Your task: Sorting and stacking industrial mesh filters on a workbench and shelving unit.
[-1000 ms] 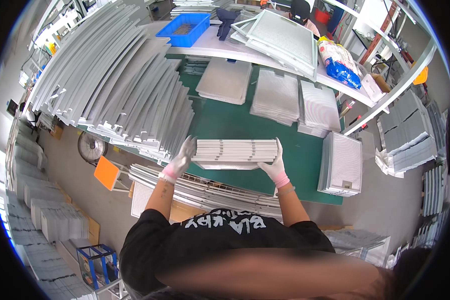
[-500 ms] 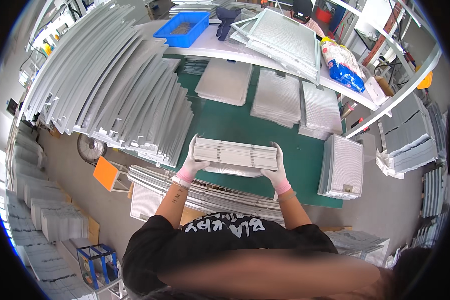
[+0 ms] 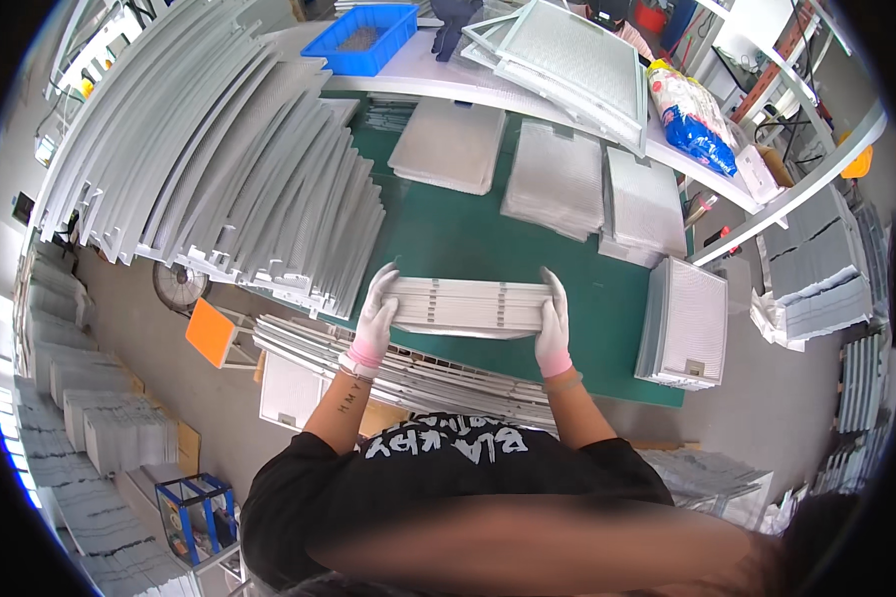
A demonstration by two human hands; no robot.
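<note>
A small stack of white-framed mesh panels [image 3: 468, 306] is at the near part of the green table [image 3: 438, 224], its layered edges toward me. My left hand [image 3: 376, 313], in a white glove with a pink cuff, presses on the stack's left end. On the right end is my right hand [image 3: 554, 320], gloved the same way. The stack is clasped between both hands, with fingers fairly straight along the ends and the fingertips pointing away from me. Whether the stack rests fully on the table is hard to make out.
A long row of upright panels [image 3: 219, 159] fills the left. Flat panel stacks [image 3: 448, 144] lie farther back, and another stack [image 3: 692, 323] is at the right edge. The raised shelf [image 3: 418, 85] bears a blue bin [image 3: 360, 38], loose frames and a bag [image 3: 689, 119].
My fingers have straightened along the stack's ends, and the thumbs have left its near face. The panel that showed beneath, slightly offset, now lines up with the stack. The view has shifted slightly.
</note>
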